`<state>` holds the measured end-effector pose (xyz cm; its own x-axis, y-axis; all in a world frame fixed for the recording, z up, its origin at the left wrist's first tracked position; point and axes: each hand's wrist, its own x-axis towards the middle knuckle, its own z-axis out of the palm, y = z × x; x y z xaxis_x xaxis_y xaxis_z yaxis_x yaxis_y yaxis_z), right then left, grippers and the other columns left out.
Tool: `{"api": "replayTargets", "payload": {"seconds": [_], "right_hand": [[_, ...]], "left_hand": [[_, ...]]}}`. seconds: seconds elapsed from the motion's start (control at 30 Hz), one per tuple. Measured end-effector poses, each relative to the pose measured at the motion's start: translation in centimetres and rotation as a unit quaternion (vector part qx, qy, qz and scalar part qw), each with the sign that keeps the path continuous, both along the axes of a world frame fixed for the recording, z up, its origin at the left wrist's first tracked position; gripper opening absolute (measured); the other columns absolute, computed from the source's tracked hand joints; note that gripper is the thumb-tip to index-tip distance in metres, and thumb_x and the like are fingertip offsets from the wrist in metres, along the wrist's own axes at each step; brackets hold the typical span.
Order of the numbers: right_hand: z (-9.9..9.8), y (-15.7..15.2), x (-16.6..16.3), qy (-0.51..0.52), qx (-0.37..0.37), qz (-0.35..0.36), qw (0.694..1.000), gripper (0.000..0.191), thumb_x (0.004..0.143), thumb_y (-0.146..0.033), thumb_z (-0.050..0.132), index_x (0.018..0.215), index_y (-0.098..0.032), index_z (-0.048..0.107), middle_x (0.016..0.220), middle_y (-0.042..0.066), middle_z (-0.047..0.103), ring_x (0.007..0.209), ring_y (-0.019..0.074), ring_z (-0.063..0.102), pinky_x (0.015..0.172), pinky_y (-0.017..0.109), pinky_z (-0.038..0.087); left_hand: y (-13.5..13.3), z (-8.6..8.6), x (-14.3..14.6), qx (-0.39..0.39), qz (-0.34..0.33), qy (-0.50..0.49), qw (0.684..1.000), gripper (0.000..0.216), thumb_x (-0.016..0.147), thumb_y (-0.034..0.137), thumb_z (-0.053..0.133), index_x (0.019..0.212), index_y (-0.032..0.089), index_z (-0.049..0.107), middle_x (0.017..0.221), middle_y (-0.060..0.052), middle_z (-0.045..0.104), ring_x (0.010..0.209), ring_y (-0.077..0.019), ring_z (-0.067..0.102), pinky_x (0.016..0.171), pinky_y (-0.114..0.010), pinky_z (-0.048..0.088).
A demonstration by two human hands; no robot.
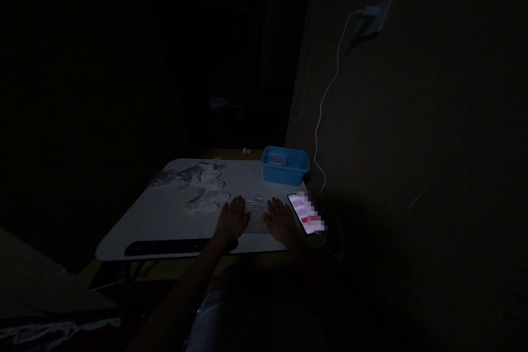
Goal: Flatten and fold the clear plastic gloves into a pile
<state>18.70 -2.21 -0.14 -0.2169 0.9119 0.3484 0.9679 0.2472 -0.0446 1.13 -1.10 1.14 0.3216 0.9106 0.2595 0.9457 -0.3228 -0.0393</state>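
A clear plastic bag lies flat on the white table, close to its front edge. Both hands press down on it from either side. My left hand rests on the left part with its fingers stretched out. On the right part lies my right hand, palm down and fingers extended. Faint creases and a rounded cut-out show at the bag's far end. Whether anything is inside the bag is too dark to tell.
Crumpled clear plastic and pale, yellow-edged items lie on the left. A blue basket with a flat clear packet stands back right. A lit phone is beside my right hand. A white cable hangs along the wall. A black slotted strip lines the front.
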Motion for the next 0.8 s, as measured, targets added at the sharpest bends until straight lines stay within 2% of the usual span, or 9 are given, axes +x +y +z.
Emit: {"api": "replayTargets", "payload": {"seconds": [0.17, 0.27, 0.33, 0.47, 0.57, 0.63, 0.7, 0.8], "right_hand": [[0.3, -0.1, 0.0, 0.009, -0.019, -0.003, 1.000, 0.052, 0.090, -0.041, 0.020, 0.130, -0.014, 0.039, 0.137, 0.010, 0.034, 0.128, 0.0218, 0.028, 0.102, 0.040, 0.022], [0.4, -0.2, 0.0, 0.010, -0.021, -0.002, 1.000, 0.051, 0.090, -0.041, 0.021, 0.130, -0.015, 0.038, 0.137, 0.010, 0.033, 0.128, 0.0218, 0.028, 0.102, 0.040, 0.021], [0.5, -0.2, -0.1, 0.011, -0.023, -0.003, 1.000, 0.051, 0.089, -0.041, 0.021, 0.131, -0.015, 0.037, 0.138, 0.010, 0.033, 0.128, 0.0218, 0.027, 0.102, 0.040, 0.020], [0.8, -0.3, -0.2, 0.017, -0.037, -0.005, 0.999, 0.052, 0.089, -0.041, 0.021, 0.130, -0.014, 0.038, 0.138, 0.010, 0.032, 0.128, 0.0218, 0.026, 0.103, 0.041, 0.019], [1.1, -0.5, -0.3, 0.021, -0.039, -0.005, 0.999, 0.052, 0.090, -0.040, 0.020, 0.130, -0.014, 0.038, 0.138, 0.010, 0.032, 0.128, 0.0218, 0.026, 0.102, 0.041, 0.020], [1.2, -0.5, -0.3, 0.019, -0.036, -0.007, 0.999, 0.051, 0.090, -0.039, 0.020, 0.130, -0.014, 0.038, 0.138, 0.010, 0.033, 0.128, 0.0219, 0.027, 0.102, 0.041, 0.020], [1.1, -0.5, -0.2, 0.012, -0.033, -0.004, 0.999, 0.050, 0.090, -0.036, 0.021, 0.130, -0.013, 0.037, 0.138, 0.011, 0.033, 0.128, 0.0221, 0.027, 0.102, 0.041, 0.019], [0.9, -0.3, -0.1, 0.000, -0.041, 0.003, 0.999, 0.048, 0.088, -0.031, 0.025, 0.131, -0.013, 0.036, 0.139, 0.010, 0.031, 0.128, 0.0222, 0.026, 0.102, 0.041, 0.019]], "left_hand": [[0.2, -0.7, -0.4, 0.032, -0.003, -0.007, 0.999, 0.051, 0.088, 0.035, 0.022, 0.123, 0.004, 0.043, 0.132, -0.019, 0.041, 0.125, -0.0273, 0.033, 0.099, -0.044, 0.027], [0.9, -1.4, -1.1, 0.063, -0.041, -0.023, 0.997, 0.043, 0.089, 0.032, 0.023, 0.114, 0.011, 0.051, 0.126, -0.016, 0.048, 0.123, -0.0263, 0.035, 0.098, -0.045, 0.030], [1.5, -1.6, -1.6, 0.077, -0.064, -0.040, 0.994, 0.041, 0.089, 0.030, 0.023, 0.109, 0.011, 0.053, 0.123, -0.017, 0.051, 0.122, -0.0254, 0.038, 0.098, -0.044, 0.031], [2.2, -1.1, -1.8, 0.071, -0.055, -0.093, 0.992, 0.038, 0.087, 0.029, 0.028, 0.108, 0.010, 0.053, 0.120, -0.016, 0.053, 0.119, -0.0245, 0.041, 0.097, -0.043, 0.034], [1.7, -0.2, -0.1, 0.050, -0.030, -0.105, 0.993, 0.040, 0.085, 0.027, 0.033, 0.119, 0.010, 0.046, 0.126, -0.016, 0.048, 0.121, -0.0251, 0.039, 0.097, -0.043, 0.035], [1.3, 0.2, 1.7, 0.025, -0.060, -0.087, 0.994, 0.042, 0.083, 0.021, 0.035, 0.122, 0.010, 0.043, 0.129, -0.015, 0.045, 0.122, -0.0251, 0.037, 0.098, -0.045, 0.032], [1.1, 0.3, 3.6, -0.005, -0.116, -0.076, 0.990, 0.045, 0.080, 0.016, 0.038, 0.123, 0.006, 0.042, 0.131, -0.017, 0.043, 0.123, -0.0241, 0.037, 0.100, -0.040, 0.032], [1.1, -0.1, 5.5, -0.033, -0.144, -0.091, 0.985, 0.045, 0.079, 0.013, 0.036, 0.123, 0.004, 0.043, 0.128, -0.017, 0.046, 0.120, -0.0210, 0.041, 0.100, -0.035, 0.033]]}}
